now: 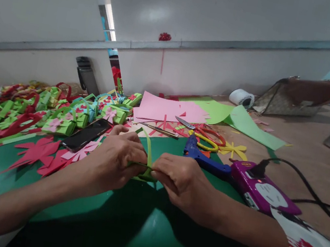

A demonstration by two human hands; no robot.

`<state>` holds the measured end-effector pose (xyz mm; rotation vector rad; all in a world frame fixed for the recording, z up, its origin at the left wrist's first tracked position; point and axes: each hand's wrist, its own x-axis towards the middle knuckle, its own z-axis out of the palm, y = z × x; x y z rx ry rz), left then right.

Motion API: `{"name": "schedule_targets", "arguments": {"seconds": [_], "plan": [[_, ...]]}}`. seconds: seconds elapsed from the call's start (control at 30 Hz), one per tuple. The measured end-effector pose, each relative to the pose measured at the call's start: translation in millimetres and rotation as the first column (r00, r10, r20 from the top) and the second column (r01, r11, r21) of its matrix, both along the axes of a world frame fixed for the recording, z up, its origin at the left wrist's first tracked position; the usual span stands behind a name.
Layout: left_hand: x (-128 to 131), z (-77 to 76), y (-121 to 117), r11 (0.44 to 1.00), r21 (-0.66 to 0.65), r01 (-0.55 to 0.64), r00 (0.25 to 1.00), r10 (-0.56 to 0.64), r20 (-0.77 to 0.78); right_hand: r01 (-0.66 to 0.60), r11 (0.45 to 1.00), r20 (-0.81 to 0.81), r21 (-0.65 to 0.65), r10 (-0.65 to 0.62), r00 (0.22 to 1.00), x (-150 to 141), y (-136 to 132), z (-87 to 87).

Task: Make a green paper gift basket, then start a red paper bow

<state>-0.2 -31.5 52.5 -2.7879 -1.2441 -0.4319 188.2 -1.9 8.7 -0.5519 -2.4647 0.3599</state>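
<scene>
Both my hands meet over a dark green sheet (133,228) in front of me. My left hand (117,159) and my right hand (179,179) are both closed in a pinch on a small light-green paper piece (145,171), whose thin strip curves up between them like a handle. A black phone (86,134) lies just left of my left hand. Red and pink paper flower cut-outs (40,152) lie beside it.
A heap of finished paper baskets (58,113) fills the left. Pink paper (167,109) and green paper (242,122), scissors (207,137), a blue glue gun (206,160), a purple device (263,192) with a black cable, a tape roll (241,98) and a brown bag (303,97) lie beyond and right.
</scene>
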Motion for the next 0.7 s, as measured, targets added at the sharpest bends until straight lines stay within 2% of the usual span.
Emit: {"name": "schedule_targets", "arguments": {"seconds": [0.07, 0.13, 0.23, 0.3, 0.33, 0.37, 0.47, 0.57, 0.63, 0.7], "plan": [[1.5, -1.8, 0.0, 0.999, -0.031, -0.016, 1.0, 0.016, -0.002, -0.015, 1.0, -0.021, 0.025, 0.016, 1.0, 0.1, -0.5, 0.0], [0.6, 1.0, -2.5, 1.0, -0.005, -0.017, 0.999, 0.017, 0.047, -0.039, 0.999, -0.041, 0.028, 0.04, 0.998, 0.4, -0.4, 0.9], [-5.5, 12.7, -14.4, 0.987, 0.161, -0.019, 0.975, -0.018, 0.223, -0.058, 0.998, -0.098, 0.037, 0.061, 0.993, 0.2, 0.9, 1.7], [-11.0, 19.6, -27.2, 0.943, 0.321, -0.092, 0.944, -0.02, 0.329, -0.053, 0.995, -0.162, 0.087, 0.066, 0.985, -0.9, 2.3, 0.7], [-13.4, 20.6, -33.9, 0.927, 0.352, -0.127, 0.94, -0.001, 0.342, -0.05, 0.992, -0.196, 0.115, 0.072, 0.978, -1.7, 3.1, -0.1], [-15.4, 19.3, -39.9, 0.923, 0.37, -0.104, 0.948, -0.02, 0.317, -0.047, 0.988, -0.23, 0.146, 0.08, 0.97, -2.5, 3.7, -1.0], [-18.3, 3.0, -50.9, 0.888, 0.453, -0.083, 0.958, -0.053, 0.281, -0.034, 0.976, -0.284, 0.217, 0.097, 0.954, -4.2, 4.4, -3.1], [-18.5, -18.4, -51.6, 0.859, 0.501, -0.109, 0.962, -0.036, 0.271, 0.001, 0.962, -0.294, 0.272, 0.082, 0.952, -4.0, 3.1, -3.4], [-19.2, -26.4, -49.8, 0.865, 0.477, -0.154, 0.953, 0.002, 0.303, 0.027, 0.953, -0.296, 0.301, 0.066, 0.953, -3.2, 2.1, -3.3], [-21.1, -28.3, -48.5, 0.892, 0.413, -0.185, 0.936, 0.032, 0.351, 0.039, 0.94, -0.286, 0.339, 0.064, 0.956, -2.4, 1.3, -3.4]]}}
